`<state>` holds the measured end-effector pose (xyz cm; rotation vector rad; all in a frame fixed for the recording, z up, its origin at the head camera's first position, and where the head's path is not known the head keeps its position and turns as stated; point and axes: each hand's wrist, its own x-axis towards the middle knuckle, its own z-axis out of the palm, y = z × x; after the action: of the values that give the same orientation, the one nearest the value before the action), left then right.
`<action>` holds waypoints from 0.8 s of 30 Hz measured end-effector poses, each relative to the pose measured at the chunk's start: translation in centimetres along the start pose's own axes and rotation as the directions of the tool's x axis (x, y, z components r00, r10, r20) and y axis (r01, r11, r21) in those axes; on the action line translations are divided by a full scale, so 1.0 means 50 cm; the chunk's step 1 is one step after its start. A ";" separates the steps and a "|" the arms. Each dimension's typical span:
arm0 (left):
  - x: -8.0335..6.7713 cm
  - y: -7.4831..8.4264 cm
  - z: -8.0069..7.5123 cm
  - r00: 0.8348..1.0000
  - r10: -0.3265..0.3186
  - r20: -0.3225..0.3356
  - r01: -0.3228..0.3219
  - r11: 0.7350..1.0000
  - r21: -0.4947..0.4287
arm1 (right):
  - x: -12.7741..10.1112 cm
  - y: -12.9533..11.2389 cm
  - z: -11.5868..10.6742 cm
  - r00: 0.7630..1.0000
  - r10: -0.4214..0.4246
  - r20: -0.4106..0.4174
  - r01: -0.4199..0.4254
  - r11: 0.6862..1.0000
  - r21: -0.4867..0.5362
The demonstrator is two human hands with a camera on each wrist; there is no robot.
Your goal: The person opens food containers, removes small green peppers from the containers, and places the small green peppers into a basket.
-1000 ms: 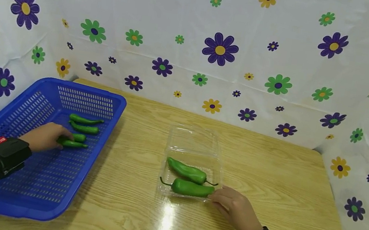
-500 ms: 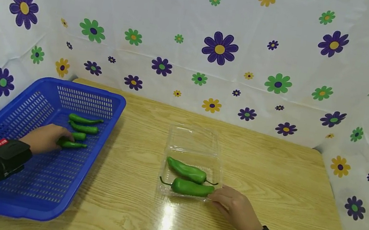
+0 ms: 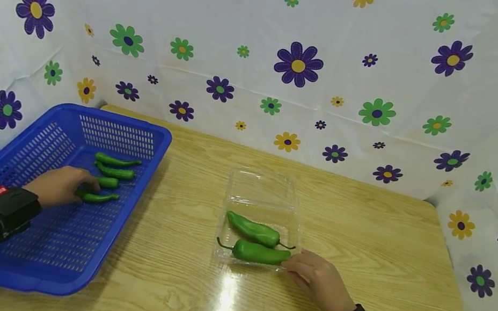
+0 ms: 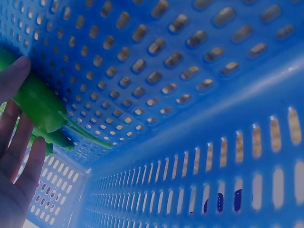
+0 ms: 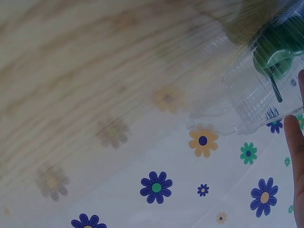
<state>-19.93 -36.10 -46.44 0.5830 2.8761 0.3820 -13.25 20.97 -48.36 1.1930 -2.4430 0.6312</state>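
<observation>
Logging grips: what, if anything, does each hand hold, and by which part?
The left hand pinches a long green pepper by its body, not its stem. The right hand touches a clear plastic box at one corner; any grip is unclear.

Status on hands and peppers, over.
Left hand holds slim green pepper. Right hand touching corner of clear plastic clamshell box. Wall of blue perforated plastic basket between pepper and box.

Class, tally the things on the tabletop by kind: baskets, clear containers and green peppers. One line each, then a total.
Blue basket: 1
Clear container: 1
Green peppers in the basket: 4 visible
Green peppers in the container: 2
Total: 8
</observation>
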 end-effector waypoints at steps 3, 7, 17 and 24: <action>-0.005 0.005 -0.005 1.000 0.001 -0.007 -0.001 1.000 0.010 | 0.000 0.000 0.000 1.000 -0.003 0.002 0.003 1.000 0.000; -0.010 0.007 -0.013 1.000 -0.002 -0.008 0.002 1.000 0.020 | 0.000 0.001 0.001 1.000 -0.004 0.005 0.004 1.000 0.002; 0.007 0.071 -0.081 1.000 -0.006 -0.023 0.007 0.998 0.068 | 0.000 0.001 -0.003 1.000 -0.003 0.003 0.003 1.000 0.003; 0.037 0.175 -0.146 0.998 -0.001 -0.063 0.007 0.995 0.095 | 0.002 0.000 -0.002 1.000 -0.005 0.009 0.005 1.000 -0.006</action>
<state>-20.14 -29.13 -37.22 0.5902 2.9689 0.2690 -13.29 20.96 -48.26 1.2024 -2.4466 0.6182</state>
